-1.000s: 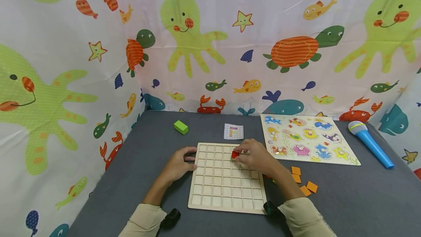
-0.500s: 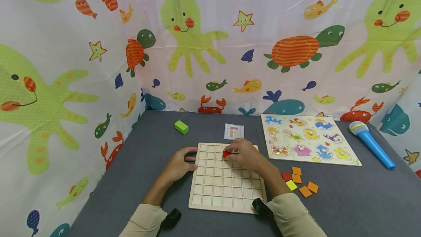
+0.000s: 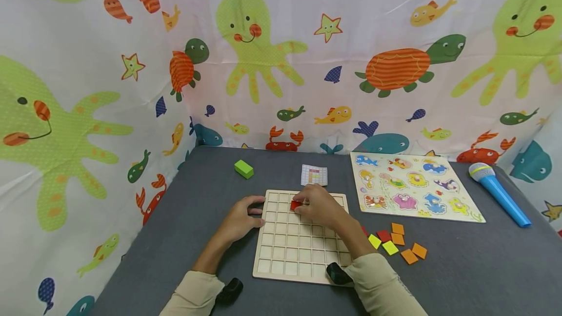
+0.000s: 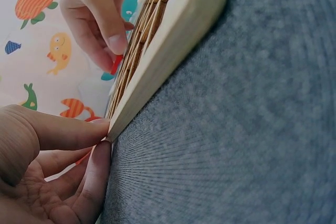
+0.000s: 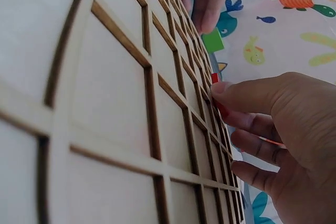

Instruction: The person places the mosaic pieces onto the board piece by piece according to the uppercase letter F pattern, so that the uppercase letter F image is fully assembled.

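A wooden grid board lies flat on the grey table, its square cells bare where they show. At its left edge my left hand pinches the frame, thumb on top and a finger against the side in the left wrist view. Over the upper rows is my right hand, which holds a small red square tile between thumb and fingers. From the right wrist, the red tile stands tilted close over the cells. My right hand and forearm hide part of the board's right side.
Right of the board lie loose tiles: several orange tiles, yellow tiles and red tiles. Behind it are a printed grid card and a green block. A sea-animal puzzle and blue toy microphone lie at right.
My right hand has moved left along the board's upper rows with the red tile. Red and yellow tiles behind the forearm have come into view. The left hand stays at the edge.
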Demonstrator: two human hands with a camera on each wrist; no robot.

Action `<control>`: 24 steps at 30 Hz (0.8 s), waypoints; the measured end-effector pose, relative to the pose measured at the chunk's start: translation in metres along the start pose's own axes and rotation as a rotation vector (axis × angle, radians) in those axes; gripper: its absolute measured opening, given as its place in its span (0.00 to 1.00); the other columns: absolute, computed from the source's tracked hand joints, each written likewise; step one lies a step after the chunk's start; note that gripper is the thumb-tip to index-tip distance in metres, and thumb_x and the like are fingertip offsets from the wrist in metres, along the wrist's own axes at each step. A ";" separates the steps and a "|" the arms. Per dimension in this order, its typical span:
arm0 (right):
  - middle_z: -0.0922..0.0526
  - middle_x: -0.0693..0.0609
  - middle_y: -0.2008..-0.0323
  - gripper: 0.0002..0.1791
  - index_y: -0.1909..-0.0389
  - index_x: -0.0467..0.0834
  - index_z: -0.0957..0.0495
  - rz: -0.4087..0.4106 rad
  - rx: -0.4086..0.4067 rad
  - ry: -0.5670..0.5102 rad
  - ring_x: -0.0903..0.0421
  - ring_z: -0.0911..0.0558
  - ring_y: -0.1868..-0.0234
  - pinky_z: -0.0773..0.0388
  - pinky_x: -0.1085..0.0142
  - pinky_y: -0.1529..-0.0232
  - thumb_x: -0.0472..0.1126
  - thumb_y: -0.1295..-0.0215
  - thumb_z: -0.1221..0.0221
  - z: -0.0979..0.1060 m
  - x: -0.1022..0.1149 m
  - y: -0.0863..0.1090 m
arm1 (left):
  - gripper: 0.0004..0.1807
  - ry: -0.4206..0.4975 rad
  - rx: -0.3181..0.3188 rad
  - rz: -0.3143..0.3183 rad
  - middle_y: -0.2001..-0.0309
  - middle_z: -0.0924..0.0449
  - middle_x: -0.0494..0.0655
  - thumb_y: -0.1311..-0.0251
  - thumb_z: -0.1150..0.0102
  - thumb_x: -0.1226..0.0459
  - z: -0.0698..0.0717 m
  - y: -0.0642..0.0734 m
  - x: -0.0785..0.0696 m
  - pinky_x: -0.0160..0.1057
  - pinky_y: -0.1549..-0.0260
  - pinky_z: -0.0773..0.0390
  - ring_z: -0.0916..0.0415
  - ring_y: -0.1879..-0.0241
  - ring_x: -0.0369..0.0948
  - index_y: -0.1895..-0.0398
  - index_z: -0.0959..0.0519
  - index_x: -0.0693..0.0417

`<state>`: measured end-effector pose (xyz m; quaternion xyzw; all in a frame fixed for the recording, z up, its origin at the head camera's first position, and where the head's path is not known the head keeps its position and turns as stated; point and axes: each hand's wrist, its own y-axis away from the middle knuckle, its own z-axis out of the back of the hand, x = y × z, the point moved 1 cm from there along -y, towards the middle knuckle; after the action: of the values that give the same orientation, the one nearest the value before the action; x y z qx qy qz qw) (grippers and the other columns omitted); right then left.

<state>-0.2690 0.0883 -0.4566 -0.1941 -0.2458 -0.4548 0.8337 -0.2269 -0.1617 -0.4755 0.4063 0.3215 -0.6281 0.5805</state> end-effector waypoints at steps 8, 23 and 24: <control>0.12 0.51 0.58 0.13 0.49 0.40 0.10 -0.016 -0.008 0.028 0.54 0.21 0.55 0.21 0.55 0.50 0.37 0.33 0.30 -0.004 0.003 -0.003 | 0.33 -0.010 -0.006 -0.002 0.35 0.22 0.55 0.42 0.28 0.75 0.000 0.000 -0.001 0.51 0.46 0.18 0.17 0.41 0.50 0.31 0.21 0.54; 0.14 0.51 0.58 0.15 0.46 0.41 0.12 -0.025 0.009 -0.042 0.55 0.19 0.55 0.20 0.56 0.51 0.35 0.32 0.30 -0.002 0.002 0.000 | 0.32 -0.007 -0.010 -0.011 0.34 0.22 0.56 0.42 0.28 0.75 0.000 0.001 -0.001 0.51 0.48 0.17 0.17 0.41 0.51 0.32 0.20 0.55; 0.14 0.51 0.58 0.15 0.46 0.41 0.12 -0.028 0.009 -0.046 0.56 0.19 0.55 0.19 0.56 0.52 0.35 0.32 0.30 -0.002 0.002 0.001 | 0.32 -0.008 -0.009 -0.011 0.34 0.22 0.56 0.42 0.28 0.75 0.000 0.001 -0.001 0.51 0.48 0.17 0.17 0.41 0.51 0.32 0.20 0.55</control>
<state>-0.2671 0.0860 -0.4572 -0.1973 -0.2696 -0.4606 0.8224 -0.2257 -0.1614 -0.4748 0.3992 0.3242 -0.6315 0.5803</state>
